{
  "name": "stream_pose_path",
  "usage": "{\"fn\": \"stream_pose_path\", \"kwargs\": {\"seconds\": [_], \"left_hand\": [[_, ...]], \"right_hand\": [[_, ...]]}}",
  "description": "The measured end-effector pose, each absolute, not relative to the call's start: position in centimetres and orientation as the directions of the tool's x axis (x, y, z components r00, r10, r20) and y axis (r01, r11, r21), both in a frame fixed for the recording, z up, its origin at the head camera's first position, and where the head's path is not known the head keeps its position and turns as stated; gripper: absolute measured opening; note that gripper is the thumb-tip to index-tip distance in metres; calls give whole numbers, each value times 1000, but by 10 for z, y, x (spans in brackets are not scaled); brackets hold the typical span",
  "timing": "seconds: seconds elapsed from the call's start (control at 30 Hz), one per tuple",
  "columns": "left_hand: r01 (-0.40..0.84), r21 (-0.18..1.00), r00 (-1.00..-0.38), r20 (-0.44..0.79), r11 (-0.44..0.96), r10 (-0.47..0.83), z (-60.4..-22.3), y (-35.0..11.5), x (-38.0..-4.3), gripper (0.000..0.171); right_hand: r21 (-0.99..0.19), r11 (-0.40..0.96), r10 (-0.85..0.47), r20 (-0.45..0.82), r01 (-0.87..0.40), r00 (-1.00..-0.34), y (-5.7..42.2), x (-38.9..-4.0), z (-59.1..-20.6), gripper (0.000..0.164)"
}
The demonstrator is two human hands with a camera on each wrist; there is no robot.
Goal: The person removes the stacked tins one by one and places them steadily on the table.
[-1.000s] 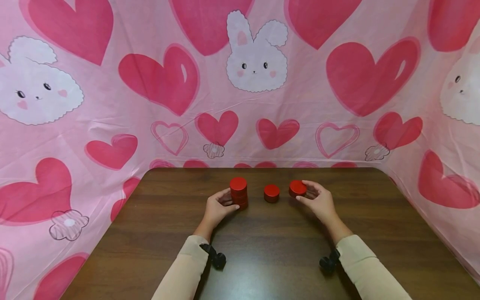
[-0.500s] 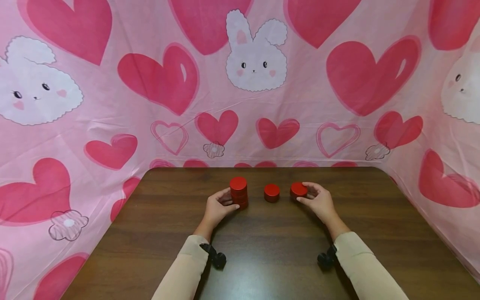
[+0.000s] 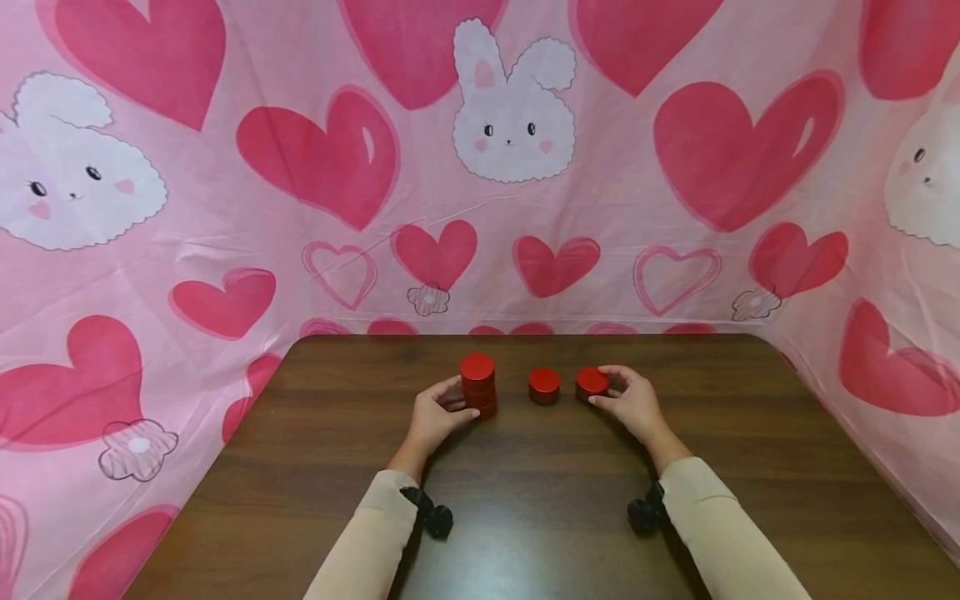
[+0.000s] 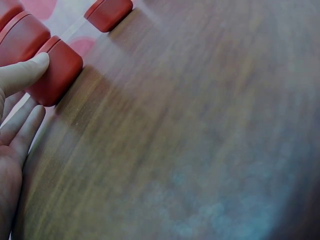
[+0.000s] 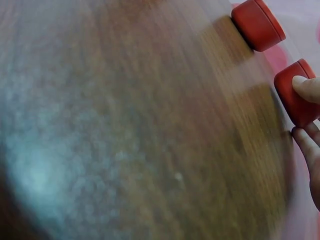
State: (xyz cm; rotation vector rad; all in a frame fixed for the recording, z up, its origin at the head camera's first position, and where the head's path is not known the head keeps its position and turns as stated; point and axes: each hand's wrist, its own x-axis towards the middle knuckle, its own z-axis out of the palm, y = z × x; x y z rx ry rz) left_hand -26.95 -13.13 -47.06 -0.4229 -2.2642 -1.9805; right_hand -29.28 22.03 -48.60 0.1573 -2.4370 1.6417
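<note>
Three red round tins with lids form an upright stack (image 3: 477, 385) toward the back of the wooden table. My left hand (image 3: 437, 417) grips this stack low down from the left. In the left wrist view its thumb presses the bottom tin (image 4: 62, 72), with the fingers partly hidden behind. A single red tin (image 3: 543, 386) stands to the right of the stack, between the two hands. Farther right, my right hand (image 3: 630, 404) holds another red tin (image 3: 590, 384) from its right side. The right wrist view shows the thumb on that tin's wall (image 5: 295, 102) and fingertips at its lower edge.
The brown wooden table (image 3: 525, 500) ends at a pink cloth backdrop (image 3: 510, 208) printed with hearts and rabbits, which also rises along both sides. Dark wrist devices sit at the left cuff (image 3: 435, 518) and the right cuff (image 3: 645, 512).
My right hand has lowered its tin a little and shifted slightly left, toward the single tin; the right forearm has swung left too. The left hand and the stack have stayed put.
</note>
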Motion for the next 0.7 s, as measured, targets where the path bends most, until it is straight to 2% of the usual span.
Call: {"fn": "stream_pose_path", "kwargs": {"seconds": [0.4,0.7], "left_hand": [[271,955,-957,254,118,143,-469,-132,-269,61],[278,954,-954,261,110,146,-470,-132,-269,61]], "right_hand": [[-898,390,23,231,-204,-973,223,-295,-492,53],[-922,313,16,247,-230,-969,225,-295,-490,61]]}}
